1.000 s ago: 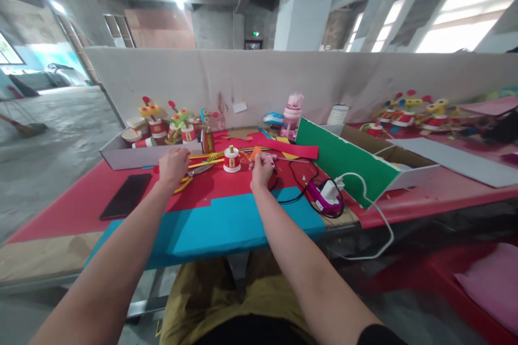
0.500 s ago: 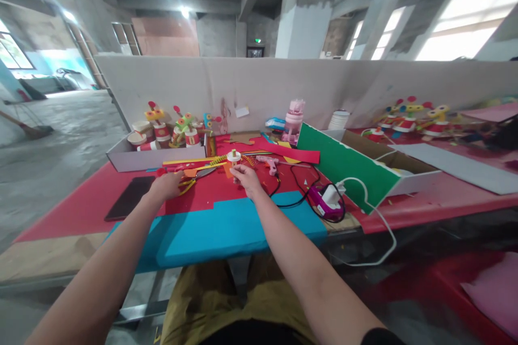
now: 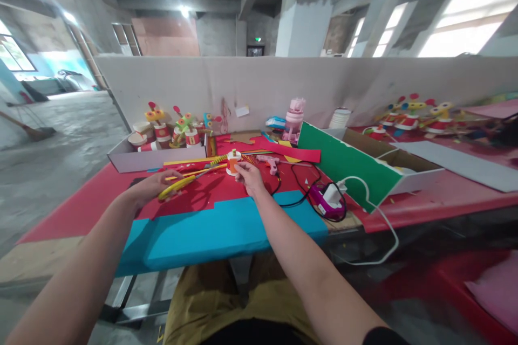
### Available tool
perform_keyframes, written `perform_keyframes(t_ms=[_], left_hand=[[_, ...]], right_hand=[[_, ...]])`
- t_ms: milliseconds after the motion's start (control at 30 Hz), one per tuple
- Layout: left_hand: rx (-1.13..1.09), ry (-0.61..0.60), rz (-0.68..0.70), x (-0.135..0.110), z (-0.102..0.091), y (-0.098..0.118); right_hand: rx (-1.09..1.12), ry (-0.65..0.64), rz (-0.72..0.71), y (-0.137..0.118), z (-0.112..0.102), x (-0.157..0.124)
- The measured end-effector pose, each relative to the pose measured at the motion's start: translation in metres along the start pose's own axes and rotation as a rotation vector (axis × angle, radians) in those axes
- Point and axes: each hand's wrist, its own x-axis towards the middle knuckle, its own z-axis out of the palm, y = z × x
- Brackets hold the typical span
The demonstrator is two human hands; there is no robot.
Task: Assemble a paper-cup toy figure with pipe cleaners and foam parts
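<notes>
My left hand (image 3: 152,186) is closed on the yellow handles of a pair of scissors (image 3: 175,187), raised off the red table covering. Their blades point right, towards a small paper cup figure (image 3: 233,156). The cup is white with an orange piece on its front, and springy yellow folded strips stick out at both sides. With thumb and fingers pinched at the cup's right side, my right hand (image 3: 250,177) holds it; the fingertips partly cover the cup's edge. A pink glue gun (image 3: 269,162) lies just right of the cup.
Left, a white box (image 3: 157,159) holds several cup figures. Right, a green-sided box (image 3: 343,164) stands behind a purple power strip (image 3: 327,204) with trailing cables. A blue sheet (image 3: 226,226) covers the front edge. My left hand hides most of a dark flat object.
My left hand has taken hold of the scissors and lifted them, moving slightly left and nearer me. The orange piece now faces me on the cup, held by my right hand.
</notes>
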Motion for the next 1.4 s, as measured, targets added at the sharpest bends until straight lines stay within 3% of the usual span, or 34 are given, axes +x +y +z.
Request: perform_keyframes(t_ms=[133,233,300,400,467,667,833,1100,1400], left_hand=[[-0.181,0.070,0.102,-0.017,0.009,-0.012],[-0.199,0.140,0.247,-0.019,0.029,-0.010],[-0.037,0.189,0.312,-0.013,0.047,-0.003],[0.423,0.353,0.479,0.003,0.071,0.009],[0.719,0.388,0.542,0.013,0.084,0.014],[1.140,0.336,0.454,0.020,0.109,0.002],[1.319,0.327,0.431,0.018,0.115,-0.005],[1.362,0.396,0.402,0.016,0.120,0.000],[1.362,0.412,0.405,0.021,0.119,-0.004]], right_hand=[[0.100,0.013,0.017,-0.004,0.003,-0.001],[0.142,0.017,0.028,-0.005,0.004,-0.001],[0.159,0.026,0.030,-0.006,0.004,-0.001],[0.175,0.051,0.014,-0.009,0.002,-0.001],[0.206,0.077,-0.001,-0.012,0.001,-0.001],[0.318,0.145,-0.016,-0.019,0.000,-0.001],[0.303,0.064,-0.024,-0.020,-0.001,-0.001],[0.222,0.053,-0.099,-0.022,-0.004,-0.001],[0.108,-0.078,-0.177,-0.016,-0.003,-0.002]])
